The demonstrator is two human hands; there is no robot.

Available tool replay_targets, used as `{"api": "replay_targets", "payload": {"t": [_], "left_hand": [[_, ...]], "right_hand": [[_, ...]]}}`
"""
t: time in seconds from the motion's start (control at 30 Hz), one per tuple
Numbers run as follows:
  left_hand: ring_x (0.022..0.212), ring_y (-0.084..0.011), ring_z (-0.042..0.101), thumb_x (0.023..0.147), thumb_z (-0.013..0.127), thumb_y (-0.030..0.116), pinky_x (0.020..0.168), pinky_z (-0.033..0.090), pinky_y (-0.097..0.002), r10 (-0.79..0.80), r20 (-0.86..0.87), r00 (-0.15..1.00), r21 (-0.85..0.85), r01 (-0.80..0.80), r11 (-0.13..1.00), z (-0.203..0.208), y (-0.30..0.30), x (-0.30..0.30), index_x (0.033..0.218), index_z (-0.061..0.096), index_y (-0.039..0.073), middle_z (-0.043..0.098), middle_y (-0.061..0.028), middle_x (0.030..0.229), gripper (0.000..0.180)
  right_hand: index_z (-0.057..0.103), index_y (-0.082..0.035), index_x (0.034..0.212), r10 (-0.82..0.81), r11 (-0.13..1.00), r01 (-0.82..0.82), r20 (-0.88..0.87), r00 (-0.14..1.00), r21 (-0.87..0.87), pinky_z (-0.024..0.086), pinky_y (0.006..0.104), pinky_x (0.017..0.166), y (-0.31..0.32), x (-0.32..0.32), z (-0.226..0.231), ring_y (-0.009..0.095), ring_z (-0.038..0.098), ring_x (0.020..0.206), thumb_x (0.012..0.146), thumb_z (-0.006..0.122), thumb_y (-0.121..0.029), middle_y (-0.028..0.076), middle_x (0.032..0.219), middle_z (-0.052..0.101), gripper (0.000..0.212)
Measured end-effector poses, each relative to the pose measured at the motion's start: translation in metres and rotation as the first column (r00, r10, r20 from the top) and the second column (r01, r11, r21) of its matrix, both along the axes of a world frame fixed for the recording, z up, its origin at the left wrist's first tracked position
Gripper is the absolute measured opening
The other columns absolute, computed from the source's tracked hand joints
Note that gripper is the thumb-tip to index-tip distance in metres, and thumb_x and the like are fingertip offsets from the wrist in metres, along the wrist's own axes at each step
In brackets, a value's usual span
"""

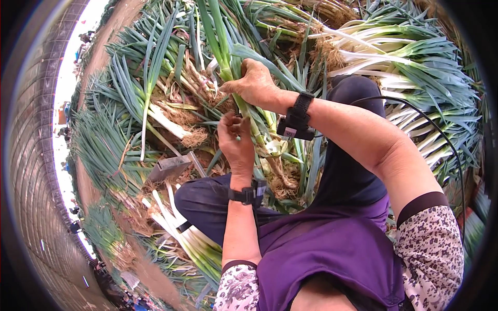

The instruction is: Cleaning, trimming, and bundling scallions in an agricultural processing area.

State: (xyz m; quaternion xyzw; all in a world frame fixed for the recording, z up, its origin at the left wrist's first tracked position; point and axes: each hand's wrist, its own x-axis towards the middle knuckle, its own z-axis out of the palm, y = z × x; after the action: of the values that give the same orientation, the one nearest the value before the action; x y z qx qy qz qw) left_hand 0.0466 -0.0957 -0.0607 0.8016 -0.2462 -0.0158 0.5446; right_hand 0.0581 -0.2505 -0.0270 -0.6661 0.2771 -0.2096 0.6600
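My right hand (254, 87) is closed around the upper stem of a long green onion (222, 44). Its leaves rise toward the top edge, and its lower part slants down toward my lap. Just below, my left hand (236, 139) is beside the stem with curled fingers; whether they pinch a loose leaf is hidden. Pale peeling sheaths (275, 147) and brown roots (280, 179) show between my knees. Left of my hands lies an onion with a white shank and bushy roots (194, 137).
Unpeeled green onions (104, 132) are heaped on the left. Cleaned white-stemmed onions (404, 62) are piled at the upper right. A banded bundle (184, 225) lies beside my left knee, near a grey metal piece (168, 168). A black cable (441, 129) runs along my right arm.
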Motion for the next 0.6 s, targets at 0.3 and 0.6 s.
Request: {"api": "replay_targets", "payload": {"t": [0.3, 0.6], "left_hand": [[0.064, -0.0158, 0.05, 0.091, 0.055, 0.007, 0.064, 0.043, -0.0281, -0.064, 0.227, 0.972, 0.11, 0.04, 0.993, -0.01, 0.006, 0.007, 0.085, 0.055, -0.001, 0.055, -0.0093, 0.071, 0.01], [0.059, -0.0065, 0.044, 0.098, 0.052, 0.023, 0.054, 0.039, -0.0229, -0.154, -0.434, 0.888, -0.268, 0.036, 0.963, -0.025, 0.014, 0.003, 0.085, 0.055, 0.004, 0.054, -0.0013, 0.072, 0.022]], "right_hand": [[0.06, 0.006, 0.089, -0.02, 0.996, 0.015, -0.051, 0.998, -0.083, 0.052, 0.0303, 0.065, -0.002, 0.004, -0.005, 0.017, 0.063, 0.071, 0.064, 0.084, -0.02, 0.014, 0.081, 0.066, 0.043], [0.059, 0.006, 0.088, -0.116, 0.987, 0.11, -0.044, 0.992, -0.115, 0.053, 0.0304, 0.064, -0.019, 0.012, -0.02, 0.018, 0.065, 0.07, 0.067, 0.082, -0.017, 0.013, 0.077, 0.066, 0.039]]}}
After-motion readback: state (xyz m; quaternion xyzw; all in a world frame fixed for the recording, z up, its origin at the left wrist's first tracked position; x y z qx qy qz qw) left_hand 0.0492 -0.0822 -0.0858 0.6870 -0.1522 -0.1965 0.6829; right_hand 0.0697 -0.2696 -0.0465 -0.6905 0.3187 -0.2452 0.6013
